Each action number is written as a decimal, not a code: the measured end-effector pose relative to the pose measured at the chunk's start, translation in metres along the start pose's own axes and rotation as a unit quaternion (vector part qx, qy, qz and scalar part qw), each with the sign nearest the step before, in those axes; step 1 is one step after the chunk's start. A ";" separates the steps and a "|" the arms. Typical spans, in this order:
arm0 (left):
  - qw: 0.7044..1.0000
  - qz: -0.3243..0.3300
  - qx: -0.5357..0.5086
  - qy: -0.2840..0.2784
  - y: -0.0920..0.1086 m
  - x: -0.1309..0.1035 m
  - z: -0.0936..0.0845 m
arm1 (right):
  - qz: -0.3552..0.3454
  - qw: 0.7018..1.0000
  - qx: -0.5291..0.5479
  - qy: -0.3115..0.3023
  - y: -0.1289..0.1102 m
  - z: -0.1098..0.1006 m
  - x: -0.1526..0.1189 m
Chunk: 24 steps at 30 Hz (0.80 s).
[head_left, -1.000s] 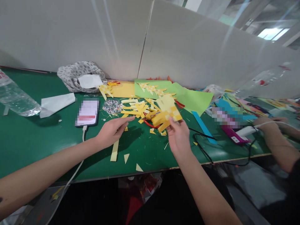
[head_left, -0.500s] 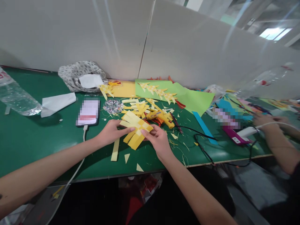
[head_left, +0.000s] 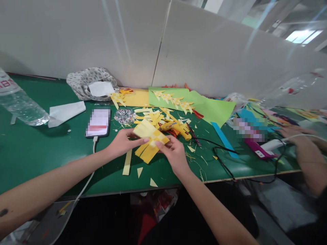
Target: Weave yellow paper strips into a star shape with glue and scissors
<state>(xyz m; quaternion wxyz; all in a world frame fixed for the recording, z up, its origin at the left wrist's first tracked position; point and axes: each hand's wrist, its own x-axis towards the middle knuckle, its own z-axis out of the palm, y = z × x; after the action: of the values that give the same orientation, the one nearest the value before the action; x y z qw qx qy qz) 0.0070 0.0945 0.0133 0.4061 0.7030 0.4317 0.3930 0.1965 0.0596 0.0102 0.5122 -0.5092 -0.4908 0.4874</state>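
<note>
A woven piece of pale and darker yellow paper strips (head_left: 149, 137) is held over the green table. My left hand (head_left: 124, 142) pinches its left side, thumb on top. On the right edge, my right hand (head_left: 173, 151) grips it, thumb near the checkered middle. Darker strips fan downward, while the pale strips at the upper left lie close together. Just behind it are a yellow glue gun (head_left: 181, 131) and a pile of yellow paper scraps (head_left: 153, 116). A pale strip (head_left: 127, 163) lies below my left hand.
A phone (head_left: 98, 122) with a white cable lies left, beside a water bottle (head_left: 24, 102). Green paper (head_left: 217, 109) bearing woven yellow pieces is at the back. A blue strip (head_left: 224, 140) and black cable lie right, near another person's hand (head_left: 293, 132).
The pale strips at the upper left, spread apart before, now lie closer together. The other person's hand has shifted slightly. The whole view has moved a little.
</note>
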 end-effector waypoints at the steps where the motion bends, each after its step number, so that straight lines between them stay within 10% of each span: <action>1: 1.000 -0.007 0.011 0.005 0.000 -0.001 0.001 | 0.000 1.000 -0.015 -0.024 0.002 0.003 -0.002; 18: 0.999 0.035 -0.002 -0.014 -0.011 0.005 -0.001 | -0.033 0.994 0.037 0.100 -0.002 -0.009 0.007; 24: 0.999 -0.005 0.037 0.006 -0.005 0.004 0.001 | -0.011 1.000 0.008 0.010 0.001 0.001 0.000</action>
<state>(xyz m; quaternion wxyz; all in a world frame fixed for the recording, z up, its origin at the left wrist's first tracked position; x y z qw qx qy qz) 0.0075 0.0991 0.0092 0.3785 0.7132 0.4520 0.3792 0.1956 0.0597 0.0090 0.5268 -0.5044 -0.4872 0.4803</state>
